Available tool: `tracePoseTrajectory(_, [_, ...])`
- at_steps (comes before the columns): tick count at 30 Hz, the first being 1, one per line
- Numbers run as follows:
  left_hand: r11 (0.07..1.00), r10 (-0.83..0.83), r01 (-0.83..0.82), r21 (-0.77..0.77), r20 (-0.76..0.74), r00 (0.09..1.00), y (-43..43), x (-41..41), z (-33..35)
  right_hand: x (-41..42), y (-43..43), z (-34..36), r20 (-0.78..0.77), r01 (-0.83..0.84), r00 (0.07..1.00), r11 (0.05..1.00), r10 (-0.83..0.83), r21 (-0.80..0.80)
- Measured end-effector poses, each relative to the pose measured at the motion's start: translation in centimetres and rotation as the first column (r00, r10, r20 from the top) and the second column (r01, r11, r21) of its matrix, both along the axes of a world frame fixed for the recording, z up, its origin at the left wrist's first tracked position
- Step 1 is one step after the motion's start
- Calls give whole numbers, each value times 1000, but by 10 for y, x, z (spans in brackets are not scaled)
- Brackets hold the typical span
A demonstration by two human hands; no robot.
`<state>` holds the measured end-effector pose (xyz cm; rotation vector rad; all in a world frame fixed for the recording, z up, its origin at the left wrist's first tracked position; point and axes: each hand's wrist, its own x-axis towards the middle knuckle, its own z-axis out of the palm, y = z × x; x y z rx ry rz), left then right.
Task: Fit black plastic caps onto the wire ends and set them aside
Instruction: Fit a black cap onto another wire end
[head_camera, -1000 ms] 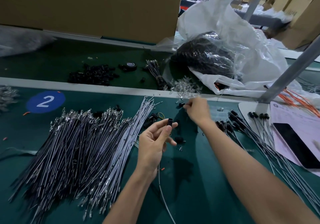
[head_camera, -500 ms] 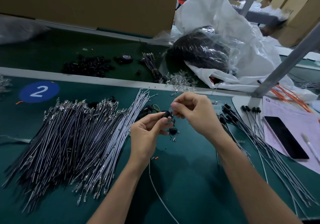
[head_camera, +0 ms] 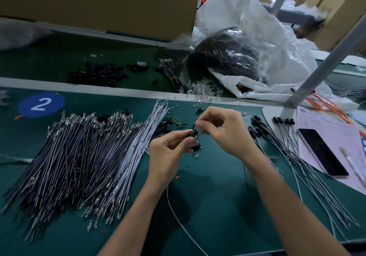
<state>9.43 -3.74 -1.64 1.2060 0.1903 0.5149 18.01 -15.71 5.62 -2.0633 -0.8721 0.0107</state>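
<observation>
Returned from its far reach, the right hand point(head_camera: 223, 131) now meets the left hand point(head_camera: 170, 152) over the bench point(head_camera: 217, 206). Left fingers point(head_camera: 184, 137) pinch the cap point(head_camera: 193, 134) by its sides; right fingers point(head_camera: 204, 126) pinch a tiny part point(head_camera: 195, 126) at its mouth. Cap looks light, rigid, slippery: hold its barrel. Capped wires point(head_camera: 281, 148) lie beyond.

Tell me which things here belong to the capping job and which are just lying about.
Job: black cap pinched in left hand, right hand pinching at it, uncapped wire pile, capped wires, loose caps.
Lying about: phone, pen, tape roll, plastic bag.
</observation>
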Motion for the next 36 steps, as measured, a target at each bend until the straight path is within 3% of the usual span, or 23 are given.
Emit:
tracePoseTrajectory(7, [1000,-11,11,6,8,1000,-2,1,1,1,-4,-8,-74,-8,997,1000,8,5])
tracePoseTrajectory(14, [999,-39,39,-31,7,999,-1,0,0,6,-7,-8,-216,-106,969,992,117,64])
tracePoseTrajectory(23, [996,-21,22,-90,15,1000,-2,2,-2,-1,3,-22,-216,-3,975,983,43,185])
tracePoseTrajectory(29, [980,13,-8,-197,23,1000,-3,2,1,-12,13,-27,-126,67,991,963,-35,262])
tracePoseTrajectory(36, [988,-25,29,-152,28,999,-4,5,2,-2,2,-18,-70,29,997,987,-18,156])
